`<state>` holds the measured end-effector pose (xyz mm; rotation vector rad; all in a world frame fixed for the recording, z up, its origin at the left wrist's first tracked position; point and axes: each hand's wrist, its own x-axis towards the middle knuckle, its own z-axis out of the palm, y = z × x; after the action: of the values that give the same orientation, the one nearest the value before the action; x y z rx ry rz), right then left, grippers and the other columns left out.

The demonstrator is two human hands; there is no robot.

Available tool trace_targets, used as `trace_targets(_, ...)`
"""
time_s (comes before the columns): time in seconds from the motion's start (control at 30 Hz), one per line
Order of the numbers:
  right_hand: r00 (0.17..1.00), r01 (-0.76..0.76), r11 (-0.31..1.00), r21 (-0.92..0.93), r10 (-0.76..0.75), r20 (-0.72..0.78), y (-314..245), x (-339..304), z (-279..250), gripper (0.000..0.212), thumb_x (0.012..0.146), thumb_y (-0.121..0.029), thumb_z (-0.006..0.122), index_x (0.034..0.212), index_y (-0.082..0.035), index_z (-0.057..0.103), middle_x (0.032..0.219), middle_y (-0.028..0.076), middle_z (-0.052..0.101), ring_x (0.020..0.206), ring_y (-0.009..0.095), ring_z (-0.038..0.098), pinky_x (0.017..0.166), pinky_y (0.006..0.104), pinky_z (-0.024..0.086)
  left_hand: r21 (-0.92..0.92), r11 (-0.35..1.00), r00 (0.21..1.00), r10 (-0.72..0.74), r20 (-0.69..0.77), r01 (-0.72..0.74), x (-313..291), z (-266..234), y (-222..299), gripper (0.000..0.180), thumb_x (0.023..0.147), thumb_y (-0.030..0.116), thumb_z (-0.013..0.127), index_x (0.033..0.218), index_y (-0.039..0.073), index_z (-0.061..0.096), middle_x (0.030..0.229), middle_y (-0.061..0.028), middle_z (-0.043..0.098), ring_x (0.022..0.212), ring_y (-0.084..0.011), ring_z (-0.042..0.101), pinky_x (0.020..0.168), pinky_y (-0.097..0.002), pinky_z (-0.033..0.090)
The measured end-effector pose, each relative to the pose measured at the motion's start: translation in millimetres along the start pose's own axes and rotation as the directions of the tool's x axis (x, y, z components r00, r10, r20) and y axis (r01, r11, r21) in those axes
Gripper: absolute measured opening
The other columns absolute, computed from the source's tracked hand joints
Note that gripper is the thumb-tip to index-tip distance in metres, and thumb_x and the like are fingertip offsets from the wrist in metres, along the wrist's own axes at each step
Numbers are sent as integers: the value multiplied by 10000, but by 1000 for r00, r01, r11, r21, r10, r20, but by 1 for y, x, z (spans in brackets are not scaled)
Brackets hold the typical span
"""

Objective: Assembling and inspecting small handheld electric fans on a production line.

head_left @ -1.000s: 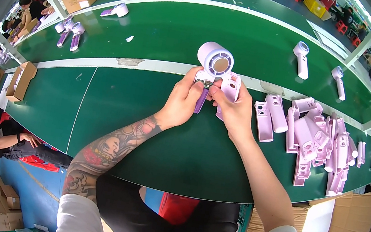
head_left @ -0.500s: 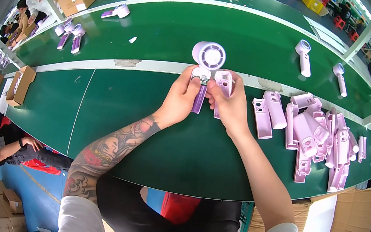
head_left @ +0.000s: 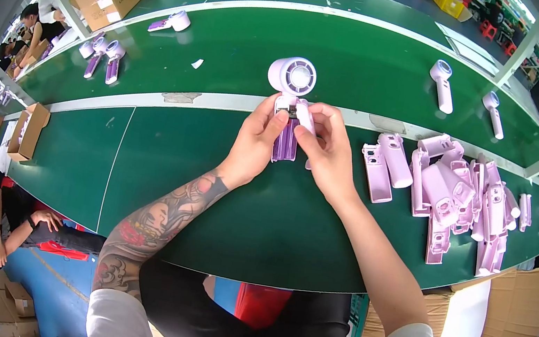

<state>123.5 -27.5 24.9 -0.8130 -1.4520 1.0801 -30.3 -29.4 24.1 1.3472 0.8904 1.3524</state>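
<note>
A lilac handheld fan (head_left: 292,76) with a round grille is held upright before me, the dark purple inside of its handle (head_left: 286,141) bare. My left hand (head_left: 257,135) is closed round the handle's left side, thumb near its upper end. My right hand (head_left: 326,151) pinches a lilac handle cover (head_left: 305,115), turned edge-on against the handle's right side. Fingers hide much of the cover, so I cannot tell whether it touches along its whole length.
A heap of lilac handle covers (head_left: 449,190) lies on the green table (head_left: 179,204) to the right. Other fans (head_left: 442,86) lie on the strip beyond the pale ledge (head_left: 224,99). At left stand a small open carton (head_left: 28,132) and a seated person (head_left: 0,224).
My right hand has brought the cover left, from beside the fan to against its handle, and turned it edge-on. The fan has shifted slightly left.
</note>
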Motion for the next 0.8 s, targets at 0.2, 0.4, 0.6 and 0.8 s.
trace_targets(0.2, 997, 68, 995, -79, -71, -28, -5, -5, 12, 363, 922, -87, 678, 1248, -36, 525, 1206, 173, 656, 1079, 240, 677, 851, 380, 573, -10, 1000, 999, 14, -31, -14, -5, 5, 5, 419, 1073, 164, 425, 1466, 21, 390, 1269, -77, 588, 1145, -127, 550, 993, -285, 445)
trace_targets(0.4, 993, 117, 948, -297, -117, 18, -2, -10, 11, 551, 891, -104, 711, 1394, -57, 491, 1289, 209, 617, 1153, 271, 646, 890, 418, 568, -359, 927, 992, -122, -24, 105, -4, 4, 4, 454, 1071, 160, 431, 1492, 17, 342, 1279, -92, 585, 1157, -140, 560, 983, -294, 460)
trace_targets(0.6, 938, 306, 692, -654, -335, 85, -2, -11, 15, 624, 874, -75, 695, 1449, -71, 454, 1383, 214, 547, 1215, 293, 601, 927, 398, 544, -30, 992, 986, -118, 116, 122, -1, -10, 14, 494, 1056, 157, 477, 1495, 9, 308, 1310, -113, 569, 1195, -167, 550, 1004, -311, 448)
trace_targets(0.8, 984, -179, 984, 22, 179, 10, -10, -6, 16, 616, 860, -37, 666, 1441, -114, 476, 1390, 199, 538, 1207, 315, 595, 939, 360, 516, -104, 989, 992, -91, 91, 100, -5, -1, 10, 462, 1035, 159, 525, 1442, 5, 370, 1260, -111, 600, 1149, -175, 577, 1002, -322, 451)
